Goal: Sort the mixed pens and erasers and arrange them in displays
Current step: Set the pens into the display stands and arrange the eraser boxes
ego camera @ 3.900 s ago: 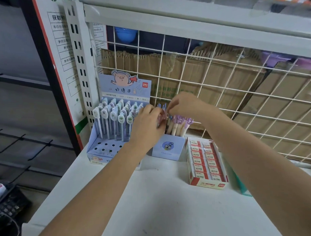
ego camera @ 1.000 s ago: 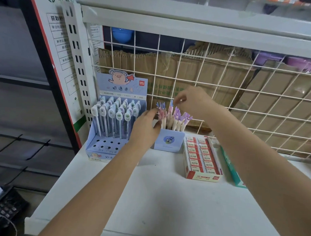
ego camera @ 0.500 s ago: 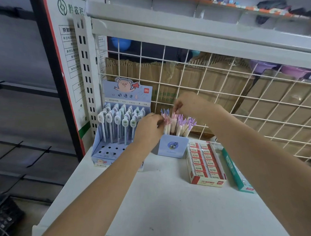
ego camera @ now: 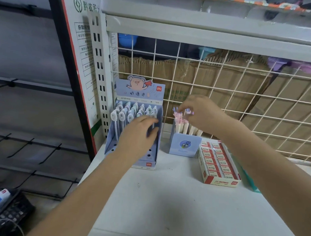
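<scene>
A blue tiered pen display (ego camera: 139, 92) with a pig card stands at the shelf's back left, holding several white-capped pens (ego camera: 122, 114). My left hand (ego camera: 139, 133) hovers in front of it, fingers relaxed and holding nothing. To the right, a small blue box (ego camera: 184, 145) holds several pink and purple pens (ego camera: 182, 124). My right hand (ego camera: 199, 112) is above them and pinches their tops; motion blur hides which pens. A red and white box of erasers (ego camera: 218, 163) lies right of the small box.
The white shelf (ego camera: 174, 199) is backed by a wire grid (ego camera: 241, 89) with cardboard behind. A green box (ego camera: 250, 181) lies on edge right of the erasers. A perforated upright (ego camera: 99, 70) stands left of the display. A black basket (ego camera: 8, 213) sits low at left.
My left hand has left the small box's pens and moved left, in front of the blue display. My right hand stays at the pen tops.
</scene>
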